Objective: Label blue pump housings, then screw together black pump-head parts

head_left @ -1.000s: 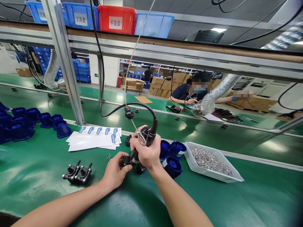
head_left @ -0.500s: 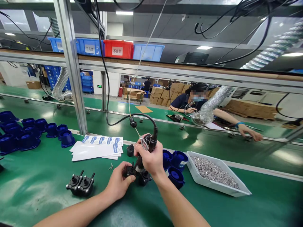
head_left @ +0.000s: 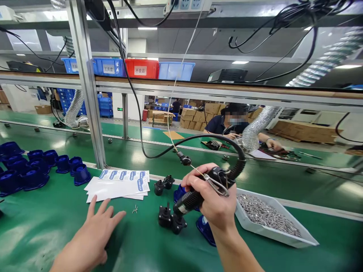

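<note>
My right hand [head_left: 217,198] is wrapped around a black electric screwdriver [head_left: 187,202], which tilts with its nose down and left. Its tip is just above or touching a pair of black pump housings [head_left: 165,217]; I cannot tell which. My left hand [head_left: 95,230] is open with fingers spread, low over the green mat [head_left: 133,241] at the left, holding nothing visible. What lies beneath that palm is hidden. A few small screws [head_left: 135,209] lie between the hands. Behind the screwdriver stand more black housings [head_left: 160,187].
A white tray [head_left: 280,236] of screws lies at the right. Blue cups [head_left: 206,228] sit partly behind my right hand; several more [head_left: 81,174] stand at the left near label sheets [head_left: 117,189]. The screwdriver hangs from a cord [head_left: 176,147]. A co-worker [head_left: 229,124] sits opposite.
My left hand has let go of the housing and moved left, fingers spreading, covering where another housing pair lay. The screwdriver has swung up and right, tilting. The co-worker's outstretched arm has drawn back.
</note>
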Demonstrator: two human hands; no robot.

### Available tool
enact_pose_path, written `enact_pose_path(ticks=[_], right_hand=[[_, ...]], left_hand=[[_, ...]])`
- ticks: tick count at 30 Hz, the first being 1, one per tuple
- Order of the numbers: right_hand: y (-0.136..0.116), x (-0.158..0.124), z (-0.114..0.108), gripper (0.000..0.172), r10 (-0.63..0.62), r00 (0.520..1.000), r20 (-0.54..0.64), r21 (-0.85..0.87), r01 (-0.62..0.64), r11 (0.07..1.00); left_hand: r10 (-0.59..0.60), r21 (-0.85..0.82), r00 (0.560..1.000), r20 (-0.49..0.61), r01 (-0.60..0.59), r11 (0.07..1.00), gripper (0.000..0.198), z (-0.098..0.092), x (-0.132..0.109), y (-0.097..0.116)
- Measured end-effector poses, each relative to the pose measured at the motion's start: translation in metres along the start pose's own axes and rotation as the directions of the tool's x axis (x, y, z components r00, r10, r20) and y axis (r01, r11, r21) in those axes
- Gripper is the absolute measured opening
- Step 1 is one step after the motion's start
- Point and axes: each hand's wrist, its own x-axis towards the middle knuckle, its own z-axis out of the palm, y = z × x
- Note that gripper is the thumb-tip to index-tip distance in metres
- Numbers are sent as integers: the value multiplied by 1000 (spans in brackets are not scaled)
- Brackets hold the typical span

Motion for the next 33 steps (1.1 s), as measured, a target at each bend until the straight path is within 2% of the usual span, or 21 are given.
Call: enact_pose_path(ticks=[2, 4, 6, 8, 12, 15, 17, 20, 22, 33], right_hand=[[0, 0, 3, 14, 0, 1000, 3, 23, 0, 1000], [0, -1, 8, 14, 9, 1000, 16, 49, -9, 999], [-1, -3, 12, 13, 25, 999, 39, 69, -27, 997], [0, -5, 15, 13, 47, 996, 71, 84, -53, 995], [3, -8, 22, 15, 88, 988, 126, 112, -102, 988], [7, -9, 26, 18, 116, 982, 152, 115, -134, 984], [10, -9, 27, 20, 133, 977, 169, 89, -149, 985], [13, -9, 28, 21, 157, 971, 179, 40, -167, 985], [15, -9, 29, 22, 168, 971, 168, 31, -176, 984], [21, -11, 32, 23, 216, 953, 210, 13, -224, 975]], left_hand=[[32, 19, 997, -68, -30, 999, 97, 8, 1, -5], [121, -34, 983, -136, -127, 991, 93, 14, 5, -2], [215, -138, 966, -141, -234, 962, 95, 18, 13, 11], [266, -283, 957, -115, -288, 915, 98, 23, 24, 30], [219, -600, 963, -154, -267, 754, 90, 47, 47, 64], [165, -768, 967, -195, -256, 587, 84, 65, 55, 71], [164, -814, 962, -216, -271, 514, 72, 70, 56, 68], [161, -808, 960, -229, -280, 518, 44, 67, 55, 64], [157, -795, 964, -215, -266, 545, 34, 63, 56, 64], [157, -822, 975, -161, -220, 526, 32, 63, 58, 69]])
